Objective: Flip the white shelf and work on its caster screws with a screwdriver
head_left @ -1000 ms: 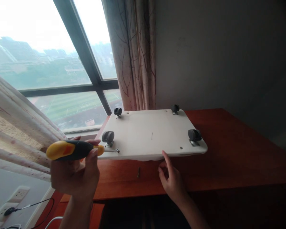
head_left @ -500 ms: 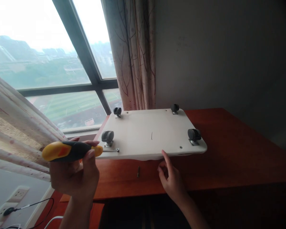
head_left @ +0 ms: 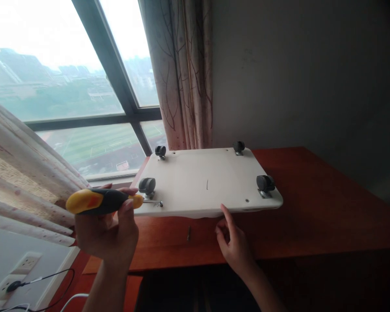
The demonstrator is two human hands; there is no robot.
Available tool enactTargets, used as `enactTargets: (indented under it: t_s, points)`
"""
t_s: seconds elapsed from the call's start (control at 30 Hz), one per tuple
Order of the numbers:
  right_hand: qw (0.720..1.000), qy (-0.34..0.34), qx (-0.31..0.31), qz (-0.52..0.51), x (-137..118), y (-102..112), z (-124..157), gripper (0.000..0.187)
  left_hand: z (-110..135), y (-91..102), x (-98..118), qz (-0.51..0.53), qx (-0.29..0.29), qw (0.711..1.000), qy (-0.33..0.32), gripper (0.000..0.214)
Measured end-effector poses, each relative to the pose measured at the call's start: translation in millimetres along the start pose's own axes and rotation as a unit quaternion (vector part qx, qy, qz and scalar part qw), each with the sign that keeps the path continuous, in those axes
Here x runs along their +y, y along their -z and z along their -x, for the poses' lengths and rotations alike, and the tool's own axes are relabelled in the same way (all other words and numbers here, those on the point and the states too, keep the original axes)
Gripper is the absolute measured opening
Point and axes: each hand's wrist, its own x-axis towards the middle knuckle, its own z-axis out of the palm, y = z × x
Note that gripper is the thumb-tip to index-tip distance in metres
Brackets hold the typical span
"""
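Screwdriver [head_left: 102, 201] is in the left hand [head_left: 108, 232], which is wrapped snugly around the fat yellow and black handle. Its yellow end points to 9 o'clock and its metal stick points to 3 o'clock, towards a little screw [head_left: 161, 204]. The tip is so small here that I can't tell if it touches the screw.

The screw sits at 7 o'clock on a white board [head_left: 195, 171], just beside a black wheel [head_left: 147, 186] at 8 o'clock. More black wheels stand up at 10, 2 and 4 o'clock. The board lies flat on a red-brown table [head_left: 312, 208].

The right hand [head_left: 235, 245] is loose, with its pointing finger stretched out and the others curled in. That fingertip touches the board's edge at 6 o'clock. A thin rod [head_left: 189, 234] lies on the table near that edge. Past the board, there's a curtain [head_left: 185, 86] at 12 o'clock and a big window [head_left: 81, 99] at 10.
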Motion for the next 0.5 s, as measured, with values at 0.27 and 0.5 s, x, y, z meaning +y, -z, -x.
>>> enactTargets:
  t_s: [0.27,0.5]
  points:
    - [1.0,-0.003,-0.005,-0.007,6,-3,1,0.067,-1,1.4,2,0.024,-0.021,0.999,0.042,0.046]
    - [1.0,-0.007,-0.009,-0.009,2,-1,1,0.066,-16,-2.1,4,-0.004,-0.113,0.981,0.159,0.043]
